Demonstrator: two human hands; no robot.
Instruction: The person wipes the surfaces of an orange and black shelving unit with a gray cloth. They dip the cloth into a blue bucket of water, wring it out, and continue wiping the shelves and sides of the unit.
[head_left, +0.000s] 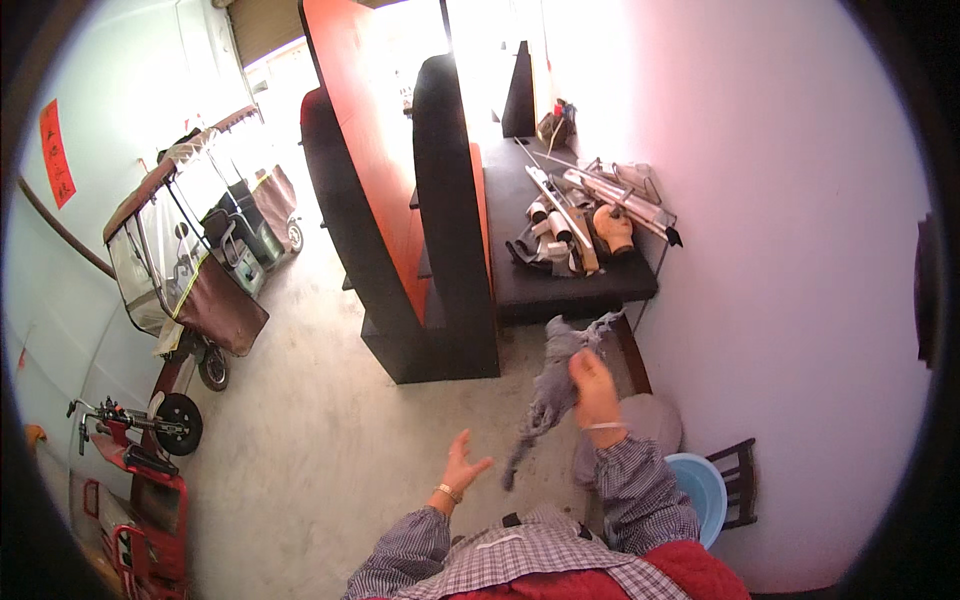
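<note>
A grey, frayed cloth rag (553, 382) hangs from my right hand (598, 390), which grips it near its upper part. Its twisted lower end dangles over the concrete floor. My left hand (459, 469) is raised to the left of the rag, fingers apart and holding nothing. Below and right of my right forearm stands a light-blue plastic basin (701, 487), partly covered by my sleeve. In front of me rises a black shelf unit with orange panels (454, 225).
A black padded bench (570, 294) by the right wall bears poles, rolls and a mannequin head (613, 229). A dark wooden chair (739, 484) adjoins the basin. Along the left wall stand a canopied electric tricycle (225, 300) and a red cargo tricycle (142, 457).
</note>
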